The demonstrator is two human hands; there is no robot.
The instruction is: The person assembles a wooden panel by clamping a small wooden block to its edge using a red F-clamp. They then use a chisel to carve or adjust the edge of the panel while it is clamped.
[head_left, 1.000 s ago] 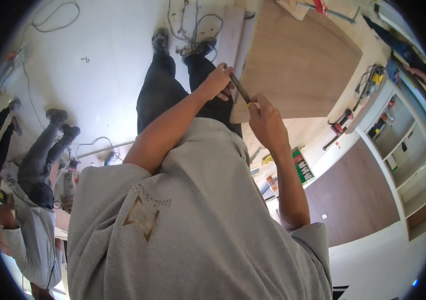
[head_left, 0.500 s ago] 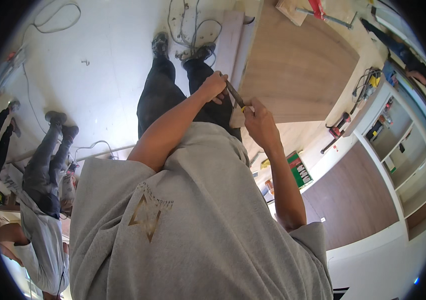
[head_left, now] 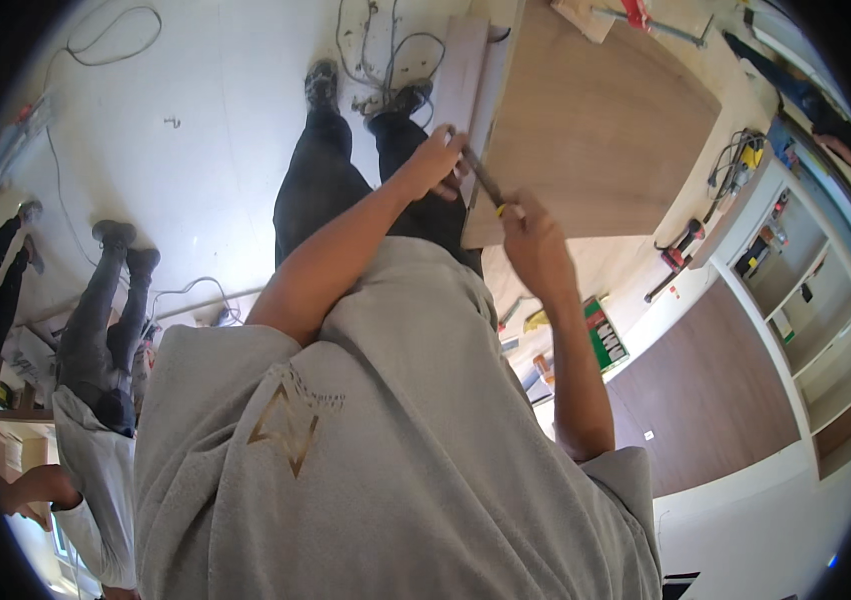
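A slim dark bar-shaped tool point(head_left: 484, 177), like a file, slants between my two hands in front of my legs. It has a yellow band near my right hand. My right hand point(head_left: 536, 245) is closed round its nearer end, so the handle is mostly hidden. At its far end, the fingers of my left hand point(head_left: 436, 165) are closed on the tip. The tool's outline is a little blurred. Just beyond it, to the right, lies a large brown wooden panel point(head_left: 596, 140).
A red clamp point(head_left: 636, 14) sits at the panel's far edge. A red and black cordless drill point(head_left: 684, 243), a green box point(head_left: 606, 332) and white shelving point(head_left: 826, 300) are on the right. Cables point(head_left: 386, 75) lie by my feet. Another person point(head_left: 96, 340) stands at left.
Both hands and the tool have shifted slightly right; my right hand is also a little lower in the picture. My left hand has moved slightly up. The person at left has shifted slightly.
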